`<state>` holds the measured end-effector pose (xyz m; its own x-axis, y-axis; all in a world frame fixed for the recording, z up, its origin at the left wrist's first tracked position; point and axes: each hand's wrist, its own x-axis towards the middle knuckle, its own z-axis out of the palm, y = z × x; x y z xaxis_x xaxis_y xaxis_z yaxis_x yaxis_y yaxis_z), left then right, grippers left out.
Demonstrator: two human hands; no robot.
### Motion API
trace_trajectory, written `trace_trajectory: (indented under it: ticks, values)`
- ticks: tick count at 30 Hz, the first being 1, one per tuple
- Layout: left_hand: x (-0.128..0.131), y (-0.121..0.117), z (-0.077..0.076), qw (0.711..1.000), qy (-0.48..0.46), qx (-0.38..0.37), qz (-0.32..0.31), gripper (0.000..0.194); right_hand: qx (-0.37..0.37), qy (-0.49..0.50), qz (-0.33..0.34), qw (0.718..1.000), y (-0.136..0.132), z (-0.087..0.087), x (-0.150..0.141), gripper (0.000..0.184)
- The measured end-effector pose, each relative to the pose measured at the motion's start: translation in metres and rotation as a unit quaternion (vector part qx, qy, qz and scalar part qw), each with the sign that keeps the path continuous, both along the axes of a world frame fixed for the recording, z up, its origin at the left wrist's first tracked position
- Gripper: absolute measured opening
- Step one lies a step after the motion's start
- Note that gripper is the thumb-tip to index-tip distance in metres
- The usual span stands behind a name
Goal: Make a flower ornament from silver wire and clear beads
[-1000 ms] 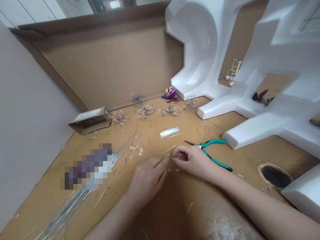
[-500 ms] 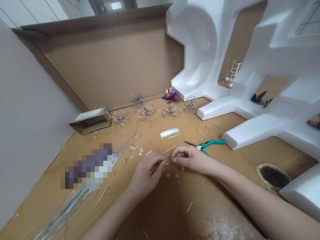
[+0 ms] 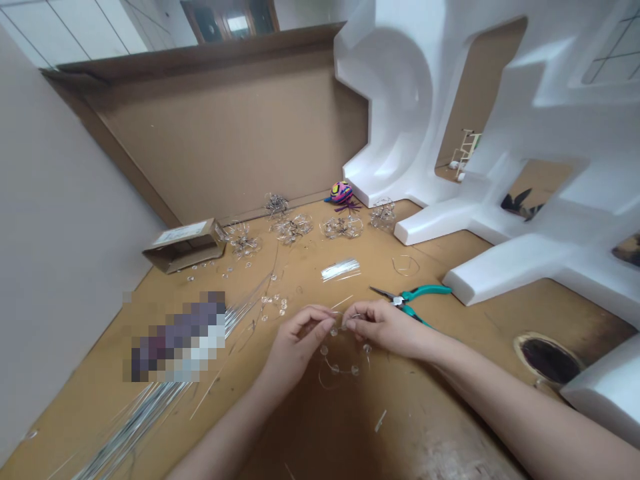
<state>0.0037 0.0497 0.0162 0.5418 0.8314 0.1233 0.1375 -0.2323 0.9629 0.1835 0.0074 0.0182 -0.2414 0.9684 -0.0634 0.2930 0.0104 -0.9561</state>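
Observation:
Both my hands meet over the wooden tabletop, low in the middle of the view. My left hand (image 3: 299,343) and my right hand (image 3: 386,328) pinch a thin wire ring strung with clear beads (image 3: 344,357), which hangs below my fingertips. Just beyond my right hand lie teal-handled pliers (image 3: 413,295), with my wrist covering part of one handle. A small heap of loose clear beads (image 3: 273,305) lies left of my left hand.
Several finished wire-and-bead clusters (image 3: 293,229) stand along the back of the table. There are also a cut wire bundle (image 3: 341,270), long wire rods (image 3: 135,413), a cardboard box (image 3: 185,247), a blurred object (image 3: 175,337), white foam shapes (image 3: 500,140) and a burnt hole (image 3: 549,361).
My hands have drawn closer together, and the beaded ring now shows more fully below them. My right arm has moved over the pliers' lower handle, and the view has tilted slightly.

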Motion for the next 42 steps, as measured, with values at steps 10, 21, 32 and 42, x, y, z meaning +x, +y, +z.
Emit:
trace_trajectory:
  ticks: [10,21,32,42]
  values:
    - [0.002,-0.006,0.001,0.992,-0.074,-0.098,-0.029,0.014,-0.068,0.043,-0.006,0.997,-0.003,0.007,-0.003,0.020]
    - [0.004,-0.005,0.001,0.996,-0.060,-0.047,-0.047,0.019,-0.083,0.067,-0.025,0.994,-0.005,-0.001,-0.007,0.024]
    - [0.004,-0.002,-0.004,0.993,-0.094,-0.066,-0.036,0.017,-0.075,0.069,-0.050,0.994,-0.005,0.000,-0.010,0.022]
    - [0.007,-0.002,-0.013,0.920,-0.244,-0.305,-0.022,0.014,-0.096,0.124,-0.012,0.988,-0.003,-0.004,-0.008,0.019]
